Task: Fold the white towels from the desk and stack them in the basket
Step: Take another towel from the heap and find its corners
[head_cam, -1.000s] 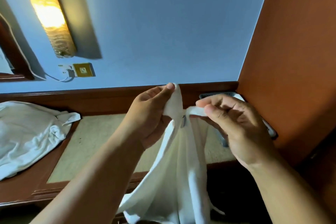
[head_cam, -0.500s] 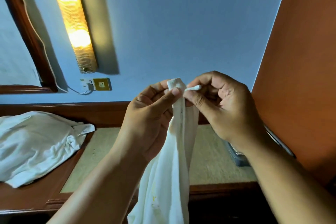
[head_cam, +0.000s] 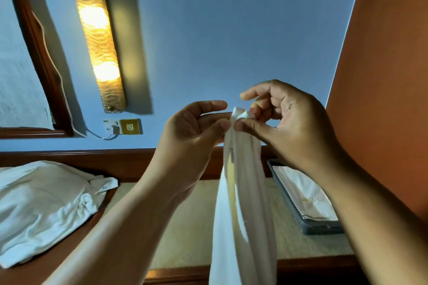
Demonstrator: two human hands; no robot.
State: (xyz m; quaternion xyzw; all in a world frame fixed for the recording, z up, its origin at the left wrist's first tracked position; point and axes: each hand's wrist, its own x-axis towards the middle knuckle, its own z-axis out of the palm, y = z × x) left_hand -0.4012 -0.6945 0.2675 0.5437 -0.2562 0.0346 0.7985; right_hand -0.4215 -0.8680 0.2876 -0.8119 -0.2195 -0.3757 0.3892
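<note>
Both hands are raised close together: the left hand (head_cam: pixel 190 139) and the right hand (head_cam: pixel 291 122) each pinch the top corner of a white towel (head_cam: pixel 245 203) between thumb and fingers. It hangs straight down in narrow folds in front of the surface (head_cam: pixel 190 238). On that surface, a heap of white towels (head_cam: pixel 46 203) lies at the left, and a dark basket (head_cam: pixel 319 229) at the right holds a folded towel (head_cam: pixel 305 192). Beyond, a lit wall lamp (head_cam: pixel 98 37) hangs above a socket (head_cam: pixel 130 126).
</note>
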